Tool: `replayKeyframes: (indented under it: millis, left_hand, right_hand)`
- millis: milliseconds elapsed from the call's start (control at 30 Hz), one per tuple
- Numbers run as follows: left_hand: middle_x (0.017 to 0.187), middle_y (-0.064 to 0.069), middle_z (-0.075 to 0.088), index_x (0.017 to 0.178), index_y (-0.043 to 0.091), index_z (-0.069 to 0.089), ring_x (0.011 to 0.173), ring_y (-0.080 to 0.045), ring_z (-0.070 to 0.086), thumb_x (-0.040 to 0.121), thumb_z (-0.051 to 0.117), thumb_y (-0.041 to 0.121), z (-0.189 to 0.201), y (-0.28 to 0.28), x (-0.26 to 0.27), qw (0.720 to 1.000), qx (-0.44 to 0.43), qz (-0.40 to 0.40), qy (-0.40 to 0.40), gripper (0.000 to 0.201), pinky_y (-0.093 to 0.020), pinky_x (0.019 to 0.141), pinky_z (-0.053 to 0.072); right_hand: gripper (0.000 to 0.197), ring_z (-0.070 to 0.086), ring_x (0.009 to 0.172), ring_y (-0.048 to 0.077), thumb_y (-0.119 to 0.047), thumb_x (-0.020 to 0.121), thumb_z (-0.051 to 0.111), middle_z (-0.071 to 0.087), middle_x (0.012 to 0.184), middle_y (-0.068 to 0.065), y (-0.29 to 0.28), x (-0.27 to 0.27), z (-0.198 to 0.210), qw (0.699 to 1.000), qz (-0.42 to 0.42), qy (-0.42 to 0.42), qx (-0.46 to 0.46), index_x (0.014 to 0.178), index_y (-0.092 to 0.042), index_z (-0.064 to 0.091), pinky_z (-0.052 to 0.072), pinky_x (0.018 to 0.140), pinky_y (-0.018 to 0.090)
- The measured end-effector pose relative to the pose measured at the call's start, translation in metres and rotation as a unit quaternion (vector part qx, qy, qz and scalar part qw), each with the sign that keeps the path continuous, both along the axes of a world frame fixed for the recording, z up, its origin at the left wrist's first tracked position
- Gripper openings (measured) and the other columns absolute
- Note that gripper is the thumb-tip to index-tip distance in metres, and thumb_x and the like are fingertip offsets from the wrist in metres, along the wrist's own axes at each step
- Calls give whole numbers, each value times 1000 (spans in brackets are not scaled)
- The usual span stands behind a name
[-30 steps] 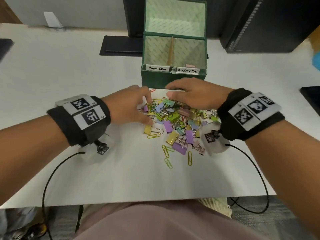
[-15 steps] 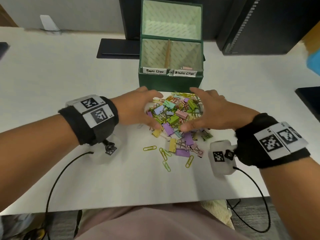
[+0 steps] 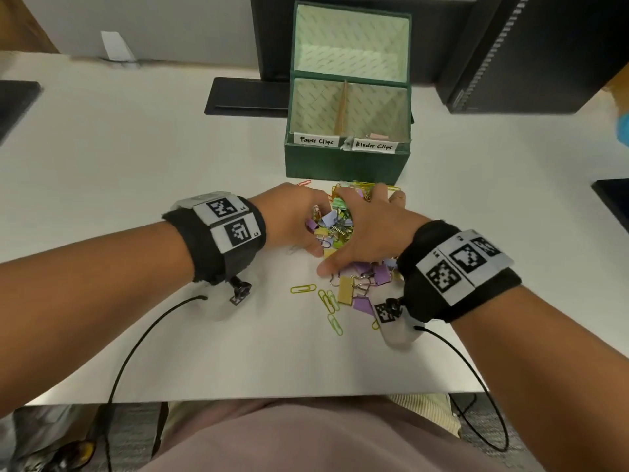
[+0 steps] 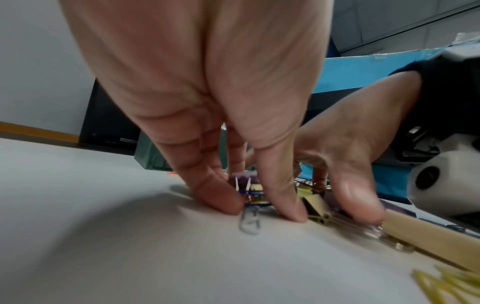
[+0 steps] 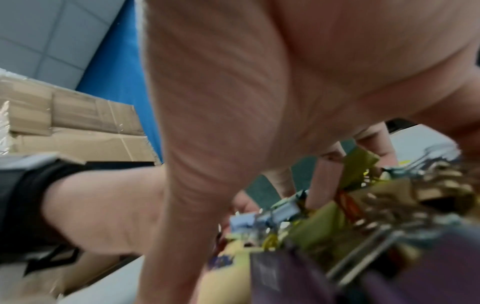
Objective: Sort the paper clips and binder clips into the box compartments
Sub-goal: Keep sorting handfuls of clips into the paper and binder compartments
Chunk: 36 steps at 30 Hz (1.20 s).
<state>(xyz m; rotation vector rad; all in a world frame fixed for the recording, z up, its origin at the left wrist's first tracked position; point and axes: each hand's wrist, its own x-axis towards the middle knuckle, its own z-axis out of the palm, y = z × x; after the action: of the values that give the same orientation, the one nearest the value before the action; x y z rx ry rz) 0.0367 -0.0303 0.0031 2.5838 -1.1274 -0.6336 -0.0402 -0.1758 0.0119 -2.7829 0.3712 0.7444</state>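
A heap of coloured binder clips and paper clips [image 3: 335, 229] lies on the white table [image 3: 136, 165], just in front of the green box [image 3: 347, 165]. My left hand [image 3: 303, 226] cups the heap's left side. In the left wrist view its fingertips [image 4: 223, 203] press on the table on either side of a paper clip [image 4: 250, 220]. My right hand [image 3: 354, 229] is spread over the top of the heap, thumb tip on the table. The box's left compartment is labelled Paper Clips [image 3: 316, 140], its right one Binder Clips [image 3: 373, 145]; a pink binder clip [image 3: 378, 135] lies in the right one.
Several loose yellow-green paper clips [image 3: 328, 301] and tan and purple binder clips [image 3: 354, 294] lie nearer me than the heap. The box lid [image 3: 350, 39] stands open behind the box. A black pad [image 3: 248, 97] lies at its left, a dark case [image 3: 531, 52] at the right.
My right hand has swung in from the heap's right side and now covers its top. The left hand stays at the left side. The clips are pushed closer together.
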Motion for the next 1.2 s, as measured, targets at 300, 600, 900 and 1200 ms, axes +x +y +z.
replayKeyframes:
  millis: [300,600,900,1200]
  left_hand:
    - [81,1,71,101,21,67,75,-19,67,67,84,11,-5,-1,-4,977,-151,88,120,39,-41,80,56]
    - [104,-1,68,104,21,62,86,-17,67,82,69,8,8,8,0,944,-248,156,153,27,-40,87,56]
    - [105,0,68,99,22,68,98,-14,64,88,63,12,4,9,-2,895,-342,236,162,16,-32,88,52]
    - [80,-5,68,95,12,63,76,-20,64,98,46,37,4,-26,-27,594,-493,346,534,30,-35,88,48]
  right_hand:
    - [73,40,114,35,-56,59,84,34,115,4,8,9,-4,997,0,-65,44,118,-30,47,44,85,42]
    - [52,53,94,23,-23,72,78,55,114,6,4,14,-11,986,-9,-148,77,119,-25,58,47,79,32]
    - [22,54,60,21,-13,78,74,58,82,7,-16,15,4,948,-121,-160,247,98,-17,65,51,54,30]
    - [20,46,50,13,-2,80,66,54,66,-1,-21,7,49,896,-133,-189,379,84,-21,63,40,44,22]
